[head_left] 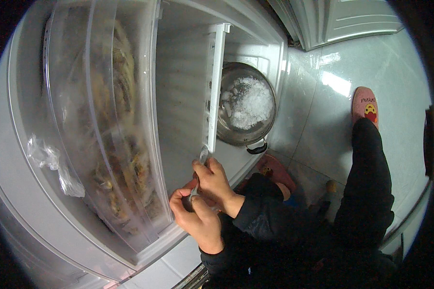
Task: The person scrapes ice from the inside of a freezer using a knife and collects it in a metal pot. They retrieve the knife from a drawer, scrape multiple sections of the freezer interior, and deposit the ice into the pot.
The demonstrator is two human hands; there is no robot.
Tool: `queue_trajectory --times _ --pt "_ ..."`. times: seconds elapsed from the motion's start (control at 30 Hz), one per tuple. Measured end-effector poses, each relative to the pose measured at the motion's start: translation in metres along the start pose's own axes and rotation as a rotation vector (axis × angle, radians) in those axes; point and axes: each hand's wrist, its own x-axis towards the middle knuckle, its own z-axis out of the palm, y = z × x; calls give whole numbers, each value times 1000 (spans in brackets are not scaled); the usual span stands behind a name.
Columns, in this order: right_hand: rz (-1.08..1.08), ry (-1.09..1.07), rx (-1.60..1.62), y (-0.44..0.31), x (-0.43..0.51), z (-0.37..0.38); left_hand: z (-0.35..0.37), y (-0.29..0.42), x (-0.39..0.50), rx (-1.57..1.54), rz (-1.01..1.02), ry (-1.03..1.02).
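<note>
My left hand (199, 220) and my right hand (215, 182) are close together at the front of the opened freezer compartment (182, 108). Both grip a slim, shiny grey utensil (203, 155), whose exact kind is unclear; its upper end is beside the lower end of a white shelf edge (218, 86). Beyond my hands, a round metal pan (244, 137) with a black handle rests inside the compartment. Loose white ice or frost (253, 104) lies in the pan. My fingers hide part of the utensil.
Left of the open compartment is a clear freezer drawer (94, 119) with bagged contents. A crumpled clear plastic bag (70, 180) hangs at its front. An open door (361, 21) stands at the top right, above the tiled floor (311, 119). Pink slippers (360, 97) are on my feet.
</note>
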Motion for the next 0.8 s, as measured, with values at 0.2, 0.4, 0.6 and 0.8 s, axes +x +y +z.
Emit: queue_trajectory --times 0.2,0.4,0.6,0.8 --pt "-556 -55 -283 6 7 -4 8 7 5 -41 -31 -9" --pt "-473 -68 -281 10 17 -4 19 -4 19 -104 176 -14" --pt "-700 -122 -418 -5 19 -8 24 0 26 37 260 -48" --pt "-510 -231 -247 -30 15 -18 31 14 30 -84 109 -43"
